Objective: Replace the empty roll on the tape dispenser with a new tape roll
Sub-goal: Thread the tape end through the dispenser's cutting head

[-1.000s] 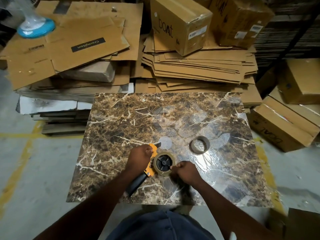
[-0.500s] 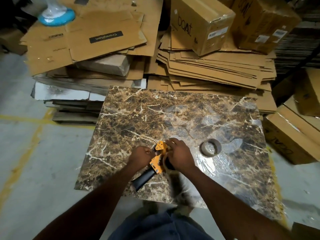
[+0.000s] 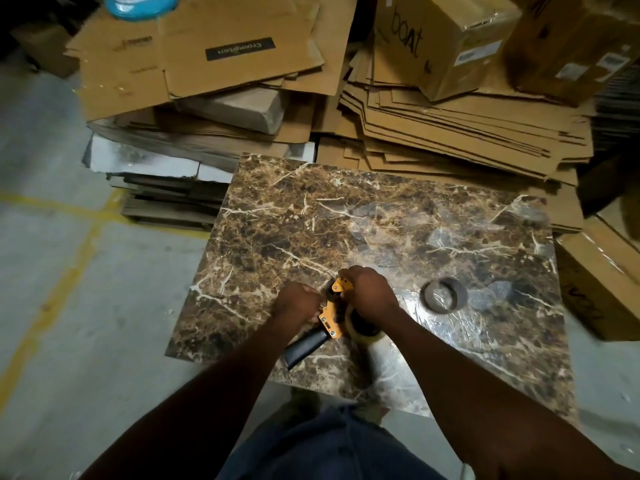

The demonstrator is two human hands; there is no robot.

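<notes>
An orange tape dispenser [image 3: 330,315] with a black handle [image 3: 304,345] lies on the brown marble-patterned table [image 3: 346,216], near its front edge. A clear tape roll [image 3: 360,330] sits on the dispenser's hub, partly hidden under my right wrist. My left hand [image 3: 298,303] grips the dispenser's left side. My right hand [image 3: 370,289] is closed over the dispenser's front end and the top of the roll. The empty brown cardboard roll [image 3: 444,294] lies flat on the table, to the right of both hands and apart from them.
Flattened cardboard sheets [image 3: 450,126] and closed boxes [image 3: 440,39] are stacked behind the table. More boxes [image 3: 602,282] stand right of it. Grey concrete floor with yellow lines [image 3: 69,258] lies to the left. A crinkled clear film [image 3: 450,327] covers the table's right front.
My right hand has moved from the roll's lower right edge up over the dispenser's front end. The view has shifted left, so the table sits further right.
</notes>
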